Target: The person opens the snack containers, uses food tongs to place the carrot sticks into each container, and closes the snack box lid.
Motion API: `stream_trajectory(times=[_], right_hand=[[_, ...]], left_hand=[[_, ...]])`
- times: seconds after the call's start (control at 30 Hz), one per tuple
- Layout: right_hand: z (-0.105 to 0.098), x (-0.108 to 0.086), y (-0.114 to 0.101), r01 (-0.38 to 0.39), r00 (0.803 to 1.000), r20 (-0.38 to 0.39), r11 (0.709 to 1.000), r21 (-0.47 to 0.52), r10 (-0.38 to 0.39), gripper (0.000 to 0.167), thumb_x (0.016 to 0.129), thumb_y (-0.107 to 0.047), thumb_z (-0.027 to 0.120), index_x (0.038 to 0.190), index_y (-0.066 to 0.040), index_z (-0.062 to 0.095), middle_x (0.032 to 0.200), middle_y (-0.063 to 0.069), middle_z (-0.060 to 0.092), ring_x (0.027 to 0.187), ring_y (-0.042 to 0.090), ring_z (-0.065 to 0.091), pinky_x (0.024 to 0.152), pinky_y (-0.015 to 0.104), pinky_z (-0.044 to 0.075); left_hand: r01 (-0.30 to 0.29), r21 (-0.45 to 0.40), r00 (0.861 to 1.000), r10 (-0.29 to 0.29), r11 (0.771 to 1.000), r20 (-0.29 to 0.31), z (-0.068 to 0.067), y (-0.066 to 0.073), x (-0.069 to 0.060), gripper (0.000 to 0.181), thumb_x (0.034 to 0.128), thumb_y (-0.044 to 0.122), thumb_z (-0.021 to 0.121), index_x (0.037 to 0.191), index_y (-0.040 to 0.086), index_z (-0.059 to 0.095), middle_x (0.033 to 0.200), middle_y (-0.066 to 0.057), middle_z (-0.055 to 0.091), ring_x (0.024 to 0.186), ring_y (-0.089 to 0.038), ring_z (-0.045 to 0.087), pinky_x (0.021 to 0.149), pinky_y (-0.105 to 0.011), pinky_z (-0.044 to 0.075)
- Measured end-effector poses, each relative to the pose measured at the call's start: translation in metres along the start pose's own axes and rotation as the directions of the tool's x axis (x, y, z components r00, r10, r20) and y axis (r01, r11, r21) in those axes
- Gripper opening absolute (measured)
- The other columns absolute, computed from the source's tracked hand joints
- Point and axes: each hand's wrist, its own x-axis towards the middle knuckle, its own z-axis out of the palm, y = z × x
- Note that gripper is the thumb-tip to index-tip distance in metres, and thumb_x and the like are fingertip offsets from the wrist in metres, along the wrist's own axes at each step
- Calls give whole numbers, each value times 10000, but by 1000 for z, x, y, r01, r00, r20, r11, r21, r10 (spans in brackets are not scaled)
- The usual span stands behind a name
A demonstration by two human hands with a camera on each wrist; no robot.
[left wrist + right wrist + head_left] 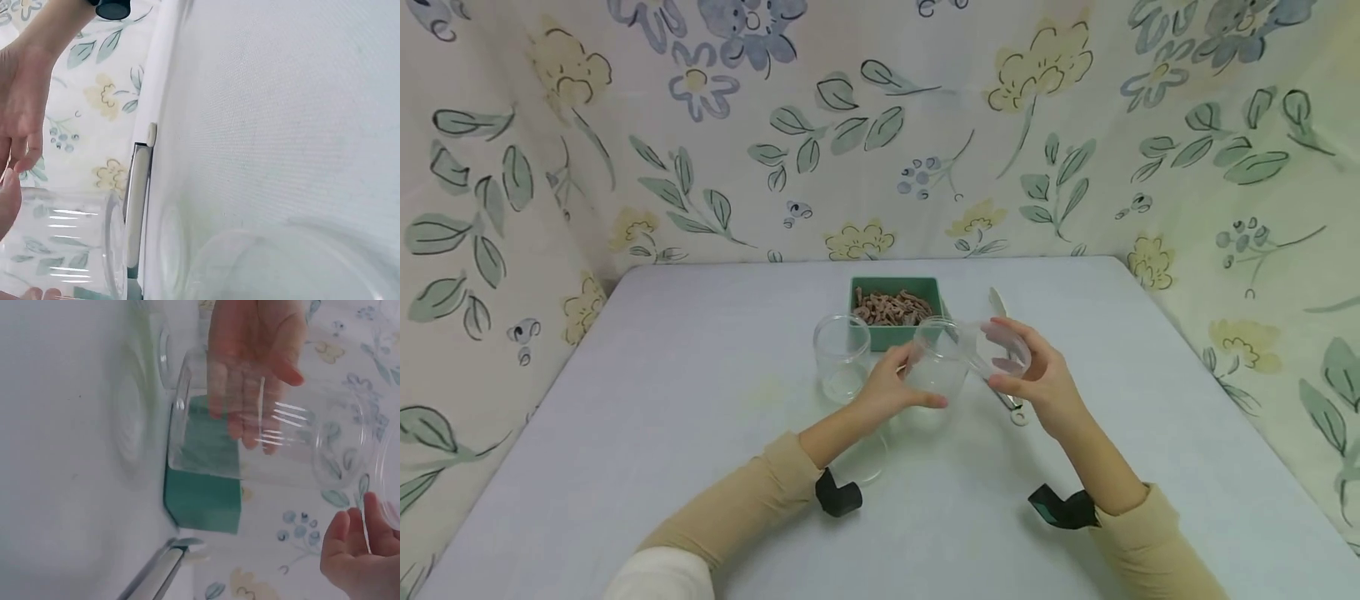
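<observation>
A clear jar (946, 377) is held above the table by my left hand (887, 385), its thumb and fingers curved round the side. My right hand (1051, 385) grips a clear round lid-like piece (1017, 353) by its edge, tilted beside the jar's rim. In the right wrist view the jar (275, 440) shows the left fingers (240, 406) through its wall, and the right hand (362, 553) is at the lower right. The left wrist view shows the jar (69, 244) at the lower left, with the right hand (28, 94) above it.
Another clear jar (842, 362) stands left of my hands. A clear round piece (871, 460) lies near my left forearm. Behind is a green box (891, 337) holding brown pieces (891, 308). Tongs (1018, 415) lie partly hidden behind my right hand.
</observation>
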Motion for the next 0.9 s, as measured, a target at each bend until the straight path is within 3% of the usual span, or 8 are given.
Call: stream_trajectory(times=[0.17, 0.33, 0.5, 0.57, 0.7, 0.9], right_hand=[[-5, -10, 4, -13, 998, 55, 997, -76, 17, 615, 788, 92, 680, 1327, -153, 513, 1251, -73, 577, 1135, 106, 517, 860, 200, 489], [-8, -15, 7, -78, 993, 72, 979, -190, 94, 619, 771, 51, 729, 1334, -2, 479, 1276, -11, 570, 1135, 130, 507, 877, 230, 472], [-7, -17, 13, -163, 966, 123, 905, -393, 228, 750, 724, -87, 856, 1362, 63, 492, 1298, 216, 512, 1122, 359, 540, 913, 424, 512], [-5, -17, 17, -171, 959, 122, 865, -472, 257, 783, 694, -141, 887, 1357, 51, 517, 1300, 239, 528, 1121, 405, 548, 919, 491, 503], [0, -19, 23, -193, 939, 127, 795, -576, 320, 786, 670, -195, 899, 1345, 12, 555, 1336, 190, 562, 1155, 397, 541, 957, 506, 475], [4, -20, 27, -179, 918, 173, 760, -625, 358, 789, 640, -149, 891, 1336, 16, 559, 1325, 206, 568, 1128, 419, 576, 931, 487, 502]], left_hand=[[6, -62, 999, -8, 998, -31, 3, -2, 3, 909, 700, -33, 847, 1481, 64, 391, 1505, -115, 405, 1414, -262, 317, 1147, -349, 263], [94, -87, 994, -99, 992, -54, 3, -4, 9, 930, 721, -26, 834, 1501, 43, 332, 1545, -128, 330, 1428, -271, 282, 1149, -354, 261], [112, -116, 993, -117, 987, -34, 2, -10, 14, 927, 731, -58, 812, 1502, 24, 304, 1558, -145, 296, 1442, -284, 243, 1163, -375, 228], [106, -135, 994, -110, 985, -24, 2, -12, 15, 907, 735, -76, 799, 1496, 29, 316, 1557, -147, 300, 1442, -289, 241, 1165, -385, 222], [99, -143, 995, -103, 985, -15, 3, -11, 16, 875, 739, -93, 779, 1483, 33, 336, 1542, -172, 320, 1428, -328, 264, 1161, -432, 228], [93, -168, 995, -96, 981, -11, 6, -17, 19, 871, 709, -133, 789, 1458, 58, 387, 1549, -170, 306, 1433, -343, 242, 1161, -444, 218]])
